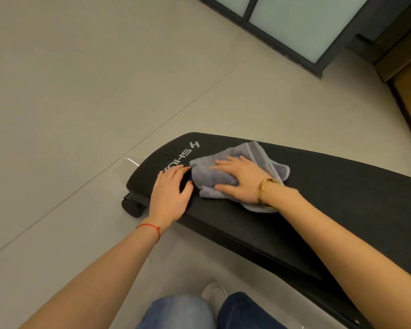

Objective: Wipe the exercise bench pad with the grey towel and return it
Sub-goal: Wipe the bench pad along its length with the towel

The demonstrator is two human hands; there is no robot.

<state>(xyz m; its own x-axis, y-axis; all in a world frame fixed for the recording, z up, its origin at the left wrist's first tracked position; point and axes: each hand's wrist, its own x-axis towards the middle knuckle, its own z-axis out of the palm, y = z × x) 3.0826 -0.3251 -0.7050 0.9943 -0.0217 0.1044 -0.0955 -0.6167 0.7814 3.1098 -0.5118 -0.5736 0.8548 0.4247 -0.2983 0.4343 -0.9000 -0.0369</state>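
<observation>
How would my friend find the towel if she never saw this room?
Look for the long black bench pad lying across the pale floor. Near its end with the white letters, the right hand presses flat on a crumpled grey towel. It is the only soft, light grey thing on the black pad.

Bench pad [330,198]: long black surface, bare and passable from the towel toward the right edge of view. Near the pad's rounded end: grey towel [214,176] bunched under the right hand [240,180]; left hand [170,193] flat just beside it, fingertips at the towel's edge, covering part of the white lettering [188,153]. Floor [81,103]: open grey tile to the left and beyond the pad. Obstacles: black wheel [132,206] under the pad's end; dark-framed glass panel [301,24] far right.
</observation>
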